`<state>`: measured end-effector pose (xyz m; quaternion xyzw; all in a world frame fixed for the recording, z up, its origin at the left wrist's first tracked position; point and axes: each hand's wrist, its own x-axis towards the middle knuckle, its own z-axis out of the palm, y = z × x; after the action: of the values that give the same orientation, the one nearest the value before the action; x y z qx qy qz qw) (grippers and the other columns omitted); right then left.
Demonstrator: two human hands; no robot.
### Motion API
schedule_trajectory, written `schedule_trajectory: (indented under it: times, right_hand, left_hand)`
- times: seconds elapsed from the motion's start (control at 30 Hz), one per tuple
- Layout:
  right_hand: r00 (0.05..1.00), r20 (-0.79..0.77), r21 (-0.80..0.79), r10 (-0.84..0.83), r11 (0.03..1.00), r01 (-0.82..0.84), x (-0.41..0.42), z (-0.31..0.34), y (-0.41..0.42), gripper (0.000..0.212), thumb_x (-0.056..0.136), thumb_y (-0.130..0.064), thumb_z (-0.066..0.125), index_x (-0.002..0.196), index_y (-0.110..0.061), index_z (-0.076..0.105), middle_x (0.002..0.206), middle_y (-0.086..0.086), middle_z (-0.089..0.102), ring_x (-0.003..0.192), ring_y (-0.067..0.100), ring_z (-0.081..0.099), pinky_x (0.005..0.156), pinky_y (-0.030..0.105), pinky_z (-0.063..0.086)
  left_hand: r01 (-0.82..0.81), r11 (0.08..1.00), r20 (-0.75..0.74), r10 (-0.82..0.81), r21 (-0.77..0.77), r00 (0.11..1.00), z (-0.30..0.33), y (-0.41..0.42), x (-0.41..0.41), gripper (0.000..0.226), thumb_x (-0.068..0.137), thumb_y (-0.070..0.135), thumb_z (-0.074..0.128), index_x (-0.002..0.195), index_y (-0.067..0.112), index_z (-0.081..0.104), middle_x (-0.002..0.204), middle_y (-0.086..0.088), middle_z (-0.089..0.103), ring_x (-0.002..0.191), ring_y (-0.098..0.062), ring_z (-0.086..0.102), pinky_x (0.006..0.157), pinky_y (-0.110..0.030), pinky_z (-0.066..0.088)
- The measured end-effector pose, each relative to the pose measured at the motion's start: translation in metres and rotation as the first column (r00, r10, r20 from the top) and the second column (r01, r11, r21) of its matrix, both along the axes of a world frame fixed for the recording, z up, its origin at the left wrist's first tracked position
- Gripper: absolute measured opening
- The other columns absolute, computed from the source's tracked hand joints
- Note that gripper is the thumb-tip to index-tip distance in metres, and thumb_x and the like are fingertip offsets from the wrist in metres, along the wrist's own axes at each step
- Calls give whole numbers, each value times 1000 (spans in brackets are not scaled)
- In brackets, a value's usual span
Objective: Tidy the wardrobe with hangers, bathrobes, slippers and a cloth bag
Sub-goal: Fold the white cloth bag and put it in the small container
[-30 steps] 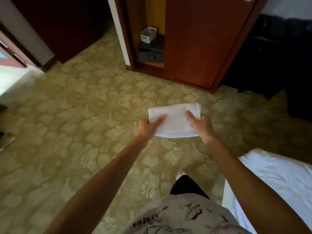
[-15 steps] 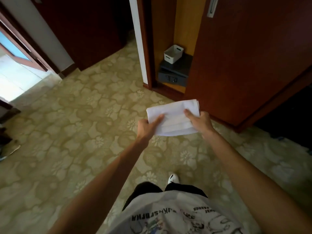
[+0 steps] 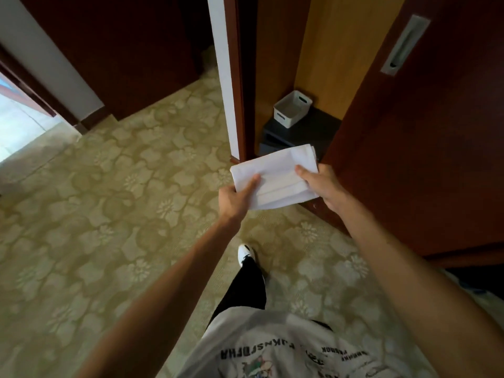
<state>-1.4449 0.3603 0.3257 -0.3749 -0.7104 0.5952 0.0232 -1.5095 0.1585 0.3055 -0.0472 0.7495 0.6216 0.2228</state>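
Observation:
A folded white cloth bag (image 3: pixel 275 174) is held flat in front of me, just outside the wardrobe's open compartment (image 3: pixel 319 77). My left hand (image 3: pixel 236 199) grips its left edge with the thumb on top. My right hand (image 3: pixel 320 184) grips its right edge the same way. Inside the compartment a small white basket (image 3: pixel 291 109) sits on a dark safe (image 3: pixel 302 132). The wardrobe's reddish sliding door (image 3: pixel 425 148) covers the right side. No hangers, bathrobes or slippers are visible.
Patterned beige carpet (image 3: pixel 109 200) covers the floor. A white wall edge (image 3: pixel 222 72) borders the wardrobe on the left. A dark wooden door (image 3: pixel 122 50) and a bright doorway (image 3: pixel 21 126) lie far left. My foot in a white shoe (image 3: pixel 245 253) is below the bag.
I have walked closer to the wardrobe; the opening, basket and safe appear larger and nearer. Both hands keep the same grip on the folded bag. The white bed has left the view.

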Motion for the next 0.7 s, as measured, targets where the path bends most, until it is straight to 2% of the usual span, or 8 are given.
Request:
schedule_trajectory:
  times: [0.07, 0.17, 0.27, 0.33, 0.47, 0.57, 0.7]
  right_hand:
    - [1000, 3, 0, -23, 1000, 23, -45, -7, 31, 35, 92, -36, 70, 115, -9, 68, 106, 6, 72, 96, 19, 69, 79, 32, 57]
    - [998, 4, 15, -67, 998, 67, -111, -12, 75, 25, 93, -32, 69, 108, -11, 68, 98, 3, 70, 86, 13, 67, 64, 22, 53]
    - [996, -2, 22, -94, 995, 94, -176, -26, 120, 22, 92, -30, 70, 107, -14, 69, 94, -1, 69, 81, 9, 65, 59, 18, 51]
    - [992, 6, 26, -126, 992, 125, -214, -43, 149, 26, 89, -31, 74, 107, -12, 71, 94, 0, 70, 80, 9, 66, 58, 18, 51]
    - [982, 31, -4, -188, 982, 189, -279, -86, 205, 27, 84, -31, 79, 102, -13, 72, 90, -3, 71, 77, 7, 67, 54, 15, 51]
    - [970, 61, -20, -236, 971, 238, -324, -132, 249, 27, 83, -31, 80, 102, -13, 72, 89, -4, 71, 75, 6, 66, 49, 13, 49]
    - [956, 109, 4, -271, 962, 272, -377, -196, 302, 29, 80, -31, 83, 101, -13, 73, 87, -5, 71, 75, 7, 67, 50, 13, 50]
  left_hand:
    - [9, 1000, 20, -9, 23, 1000, -8, 33, -44, 33, 78, 47, 83, 78, 16, 73, 80, 0, 76, 73, -13, 73, 63, -28, 60]
    - [14, 998, 37, -17, 62, 999, -19, 80, -108, 33, 78, 48, 83, 84, 17, 75, 88, -1, 78, 81, -17, 76, 72, -36, 64]
    - [10, 999, 26, -11, 49, 1000, -32, 127, -167, 33, 81, 46, 81, 90, 14, 76, 87, 3, 77, 77, -11, 74, 63, -26, 60]
    - [19, 999, 37, -20, 44, 999, -48, 156, -201, 32, 82, 44, 81, 91, 13, 77, 87, 3, 77, 75, -8, 74, 62, -25, 59]
    - [7, 998, 95, -12, 59, 995, -96, 210, -262, 34, 80, 46, 82, 93, 15, 78, 94, 1, 79, 86, -15, 76, 74, -36, 63]
    - [3, 998, 149, -11, 57, 989, -144, 259, -304, 30, 81, 44, 81, 93, 17, 77, 94, 2, 78, 84, -14, 76, 73, -34, 63]
    - [-25, 1000, 259, 20, 19, 966, -207, 318, -347, 40, 82, 47, 80, 100, 12, 77, 97, 1, 78, 86, -15, 76, 76, -36, 63]
